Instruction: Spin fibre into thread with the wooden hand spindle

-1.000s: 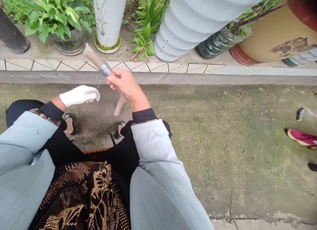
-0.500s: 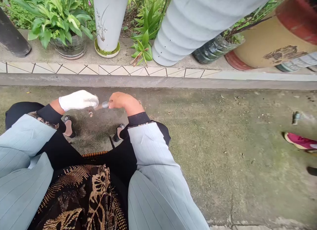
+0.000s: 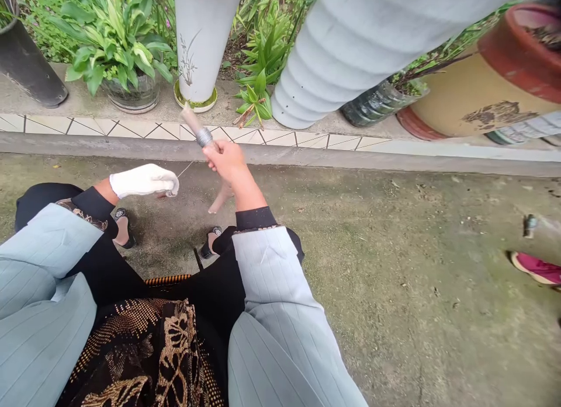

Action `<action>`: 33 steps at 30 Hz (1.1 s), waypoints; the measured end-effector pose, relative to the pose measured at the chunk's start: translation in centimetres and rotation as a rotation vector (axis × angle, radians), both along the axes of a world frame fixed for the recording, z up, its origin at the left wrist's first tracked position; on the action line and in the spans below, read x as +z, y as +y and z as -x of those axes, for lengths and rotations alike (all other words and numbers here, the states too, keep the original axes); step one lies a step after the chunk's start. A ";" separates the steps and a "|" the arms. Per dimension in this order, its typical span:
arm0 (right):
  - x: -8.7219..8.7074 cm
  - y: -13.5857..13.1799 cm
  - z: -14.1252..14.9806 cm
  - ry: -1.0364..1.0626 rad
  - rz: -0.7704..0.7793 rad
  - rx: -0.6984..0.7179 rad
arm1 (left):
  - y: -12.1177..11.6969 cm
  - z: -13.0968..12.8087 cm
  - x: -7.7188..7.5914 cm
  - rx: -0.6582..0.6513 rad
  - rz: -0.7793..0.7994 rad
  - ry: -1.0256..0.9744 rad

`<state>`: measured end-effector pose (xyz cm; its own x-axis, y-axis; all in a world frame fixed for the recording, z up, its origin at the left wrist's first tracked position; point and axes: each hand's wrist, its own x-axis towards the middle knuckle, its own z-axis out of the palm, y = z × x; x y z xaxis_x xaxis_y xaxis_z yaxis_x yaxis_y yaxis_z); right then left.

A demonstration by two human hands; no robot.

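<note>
My left hand (image 3: 146,181), in a white glove, is closed at the end of a thin wire-like strand (image 3: 185,169). The strand runs up and right from its fingertips toward my right hand. Under the gloved fingers a small reddish-brown piece (image 3: 162,194) shows partly. My bare right hand (image 3: 227,160) grips a pale wooden stick (image 3: 191,119) with grey wire (image 3: 204,137) wound around it. The stick tilts up to the left. Below that hand, another pale wooden length (image 3: 221,198) hangs, blurred; whether it is joined to the stick I cannot tell.
A low tiled ledge (image 3: 258,137) runs ahead, bearing a potted leafy plant (image 3: 131,91), a white vase (image 3: 201,51), a ribbed white pot (image 3: 319,62) and a tan-and-red pot (image 3: 473,86). At right lie a small bottle-like object (image 3: 529,226) and a person's pink shoe (image 3: 537,267).
My right hand has risen and moved away from the left, swinging the wire-wound stick upright-left. A strand now shows between the hands. My left hand has barely moved.
</note>
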<state>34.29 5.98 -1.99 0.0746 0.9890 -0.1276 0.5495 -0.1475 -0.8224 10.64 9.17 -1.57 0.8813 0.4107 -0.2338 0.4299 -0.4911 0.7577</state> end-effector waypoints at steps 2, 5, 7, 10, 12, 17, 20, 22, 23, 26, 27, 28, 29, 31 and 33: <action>-0.4 -0.1 0.2 -0.306 0.086 0.092 | 0.1 0.1 0.6 -0.004 -0.016 -0.007; 0.0 -1.0 0.5 -0.455 0.268 0.513 | 0.6 0.6 0.8 0.072 -0.056 -0.028; 0.8 -1.7 0.7 -0.260 0.369 0.797 | 1.0 0.9 0.5 0.135 -0.061 -0.055; 2.0 -2.5 0.8 0.163 0.301 0.828 | 1.2 1.0 -0.4 0.204 -0.006 -0.112; 2.4 -2.7 0.9 0.364 0.143 0.640 | 0.9 0.9 -1.1 0.219 0.049 -0.149; 1.2 -1.7 1.4 0.528 -0.115 0.163 | -0.9 1.0 -1.4 0.055 0.068 -0.062; -0.2 -0.9 1.4 0.291 -0.083 -0.011 | -2.1 1.2 -0.7 -0.025 0.036 -0.034; -0.9 -0.7 1.5 -0.038 0.007 0.010 | -2.6 1.5 -0.2 -0.042 -0.016 -0.038; -1.1 -0.9 1.7 -0.207 0.052 0.060 | -2.6 1.8 0.0 -0.033 -0.058 -0.040; -0.8 -2.1 2.7 -0.493 0.188 0.348 | -2.2 2.8 0.3 0.072 -0.178 -0.043; -0.5 -2.6 3.2 -0.477 0.244 0.486 | -2.0 3.1 0.3 0.120 -0.194 -0.053; 0.0 -3.2 3.6 -0.412 0.303 0.636 | -1.7 3.4 0.2 0.164 -0.197 -0.066; 0.4 -3.7 4.0 -0.307 0.353 0.778 | -1.5 3.6 0.1 0.198 -0.185 -0.078; 1.3 -4.4 4.4 -0.040 0.387 0.953 | -1.4 3.6 -0.3 0.244 -0.146 -0.093; 1.7 -4.6 4.3 0.205 0.304 0.894 | -1.7 3.3 -0.7 0.265 -0.124 -0.086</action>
